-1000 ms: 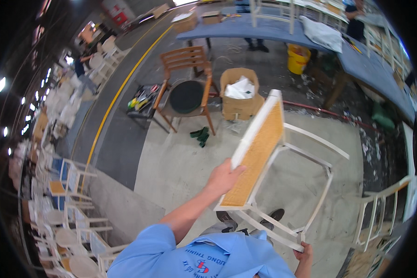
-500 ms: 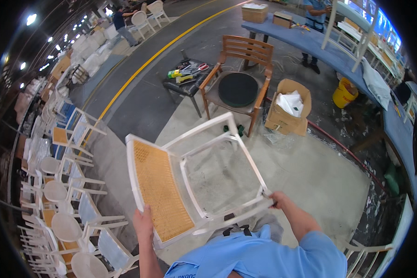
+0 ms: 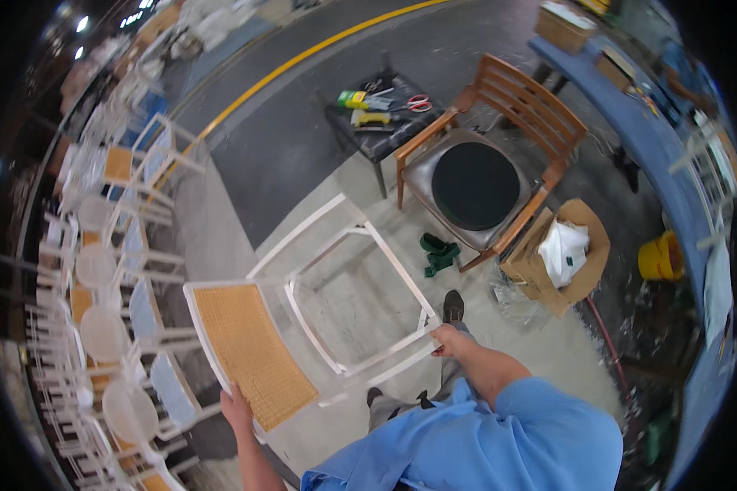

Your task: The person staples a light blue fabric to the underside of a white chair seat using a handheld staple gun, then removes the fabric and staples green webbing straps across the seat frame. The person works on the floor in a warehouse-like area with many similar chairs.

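Observation:
Between both hands I hold a white chair frame (image 3: 381,233) with an open seat and a woven cane backrest (image 3: 250,348). My left hand (image 3: 236,409) is wrapped round the outer rail of the backrest. My right hand (image 3: 450,337) grips the frame at its near right corner, where a leg and the seat rail meet. Through the seat opening the grey floor shows. Just beyond the frame, a pair of dark green objects (image 3: 440,254) lies on the floor beside a brown wooden armchair (image 3: 532,102) with a round black cushion (image 3: 477,186) on its seat.
Rows of white chairs (image 3: 106,335) line my left. A low black stool (image 3: 377,139) carries tools and scissors. To the right stand a cardboard box (image 3: 577,282) with white stuff inside, a yellow bucket (image 3: 662,256) and a long blue table (image 3: 622,110), with a person (image 3: 684,74) behind it.
My view has swung left, so the armchair and box sit farther right. The chair frame has moved lower and to the left, still held in both hands. My feet now show.

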A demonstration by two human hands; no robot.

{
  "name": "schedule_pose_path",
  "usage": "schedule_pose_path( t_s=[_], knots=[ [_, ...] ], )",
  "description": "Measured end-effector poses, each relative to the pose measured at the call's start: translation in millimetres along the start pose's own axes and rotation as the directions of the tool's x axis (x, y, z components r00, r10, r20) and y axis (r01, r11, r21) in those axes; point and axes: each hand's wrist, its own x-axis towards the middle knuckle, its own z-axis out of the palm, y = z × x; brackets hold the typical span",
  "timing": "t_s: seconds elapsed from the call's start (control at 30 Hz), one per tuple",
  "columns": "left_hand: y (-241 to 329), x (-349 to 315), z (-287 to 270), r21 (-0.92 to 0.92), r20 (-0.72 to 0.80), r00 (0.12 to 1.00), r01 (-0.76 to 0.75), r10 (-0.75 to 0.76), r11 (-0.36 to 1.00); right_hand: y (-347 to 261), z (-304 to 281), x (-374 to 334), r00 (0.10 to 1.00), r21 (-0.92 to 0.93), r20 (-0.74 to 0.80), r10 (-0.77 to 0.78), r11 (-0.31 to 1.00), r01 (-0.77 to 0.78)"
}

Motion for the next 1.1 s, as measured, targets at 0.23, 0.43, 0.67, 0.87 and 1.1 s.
schedule_pose_path(
  t_s=[0.23,0.43,0.67,0.87,1.1],
  knots=[
    [52,-2,1,0.424,-0.205,0.889,0.458,-0.409,0.781,-89,-43,-20,0.965,-0.872,0.238,-0.113,0.412,0.263],
    [54,-21,41,0.522,-0.389,0.890,0.425,-0.238,0.739,-214,-187,-26,0.945,-0.793,-0.011,-0.327,0.578,0.191],
    [26,-164,123,-0.229,-0.260,0.902,0.288,-0.343,0.930,-261,-160,-53,0.864,-0.823,0.235,-0.445,0.383,0.421],
    [94,-330,269,-0.562,0.478,0.466,0.814,-0.744,0.148,-275,-51,-98,0.337,-0.607,0.758,-0.558,-0.417,0.676],
    [92,-299,339,-0.634,0.359,0.447,0.761,-0.819,0.137,-311,64,-111,0.659,-0.550,0.741,0.125,-0.451,0.703]
  ],
)
